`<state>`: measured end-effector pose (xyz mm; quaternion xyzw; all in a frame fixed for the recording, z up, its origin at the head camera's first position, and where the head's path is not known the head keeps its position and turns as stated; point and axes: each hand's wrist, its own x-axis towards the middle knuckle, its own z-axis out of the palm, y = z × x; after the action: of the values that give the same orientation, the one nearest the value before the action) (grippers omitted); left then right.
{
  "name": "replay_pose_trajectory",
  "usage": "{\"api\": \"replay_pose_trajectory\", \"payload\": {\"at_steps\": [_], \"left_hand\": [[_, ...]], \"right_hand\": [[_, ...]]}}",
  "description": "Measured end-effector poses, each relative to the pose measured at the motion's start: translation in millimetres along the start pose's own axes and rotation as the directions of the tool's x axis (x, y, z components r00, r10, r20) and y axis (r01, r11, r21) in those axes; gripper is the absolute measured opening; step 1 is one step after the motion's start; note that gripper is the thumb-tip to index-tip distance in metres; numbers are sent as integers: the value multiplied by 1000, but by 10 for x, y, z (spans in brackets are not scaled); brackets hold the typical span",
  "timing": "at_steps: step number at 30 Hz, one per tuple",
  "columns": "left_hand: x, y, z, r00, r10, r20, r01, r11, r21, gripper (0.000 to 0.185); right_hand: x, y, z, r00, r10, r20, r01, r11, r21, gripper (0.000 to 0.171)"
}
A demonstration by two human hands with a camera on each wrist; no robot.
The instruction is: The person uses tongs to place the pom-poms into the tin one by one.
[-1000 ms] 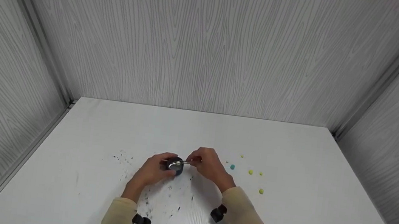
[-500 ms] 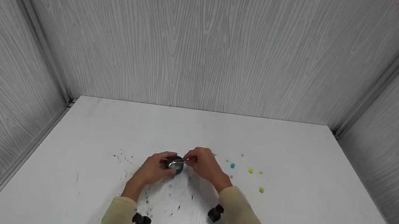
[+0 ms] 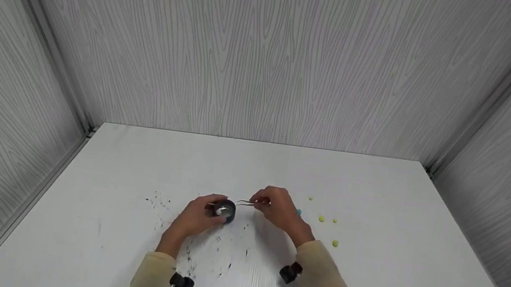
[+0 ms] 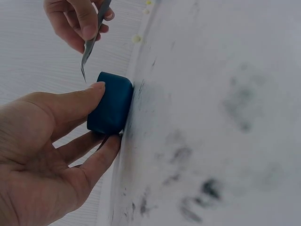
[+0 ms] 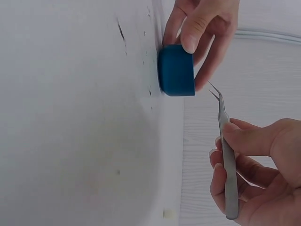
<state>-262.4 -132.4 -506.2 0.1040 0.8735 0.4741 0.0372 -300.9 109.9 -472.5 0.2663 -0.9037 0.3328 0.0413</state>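
Note:
My left hand [image 3: 195, 219] grips a small blue cup [image 4: 113, 103] on the white tabletop, thumb at its rim and fingers on the other side. In the head view the cup's mouth shows a shiny, pale inside. Bent-tip metal tweezers [image 5: 229, 174] are pinched between the thumb and fingers of my right hand [image 3: 276, 209]. The tweezers' two points are apart, with nothing between them, just to the right of the cup's rim. Beyond the right hand lies a small turquoise ball [image 3: 299, 212], partly hidden by that hand.
Several small yellow balls, among them a larger yellow ball [image 3: 335, 243], lie on the tabletop [image 3: 390, 277] right of the right hand. Dark smudges [image 3: 189, 267] and specks mark the surface around the left hand. A grey wood-grain back wall [image 3: 265, 66] and side walls enclose the table.
The tweezers were over the cup's mouth; my right hand has drawn them back to the right, and their points are now clear of it. The left hand and cup have stayed put.

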Motion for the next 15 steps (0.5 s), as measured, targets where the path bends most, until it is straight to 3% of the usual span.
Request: {"api": "replay_pose_trajectory", "payload": {"at_steps": [15], "left_hand": [[-1,-14,0,1000,9,0,-9,1000,-15,53]], "right_hand": [[-284,326,-485,997,50,-62,-49,999,7,16]]}}
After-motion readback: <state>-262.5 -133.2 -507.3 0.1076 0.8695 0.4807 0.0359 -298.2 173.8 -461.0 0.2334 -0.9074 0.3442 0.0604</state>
